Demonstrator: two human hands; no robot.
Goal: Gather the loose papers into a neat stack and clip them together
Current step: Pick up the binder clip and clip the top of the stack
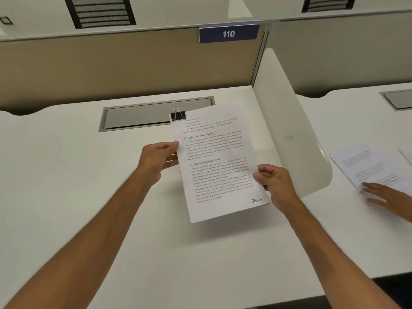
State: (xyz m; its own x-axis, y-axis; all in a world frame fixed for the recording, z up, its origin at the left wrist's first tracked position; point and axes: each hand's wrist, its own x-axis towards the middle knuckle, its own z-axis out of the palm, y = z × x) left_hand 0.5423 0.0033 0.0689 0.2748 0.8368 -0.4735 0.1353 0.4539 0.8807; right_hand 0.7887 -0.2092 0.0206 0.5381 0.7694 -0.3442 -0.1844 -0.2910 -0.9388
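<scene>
1. Head view: the paper stack [217, 161] is held up just above the white surface [78, 175], pinched at its left edge by the left hand [157, 159] and low on its right edge by the right hand [275, 182].
2. Both grips are closed on the sheets. The black binder clip [178, 115] is already seated on the top left corner, so the job looks basically done.
3. The stack is probably light and floppy, so it's best supported at both side edges.
4. Plenty of bare room is left below; the white divider [289, 121] sits close on the right, where someone else's hand [388, 199] rests on other papers [365, 166].
</scene>
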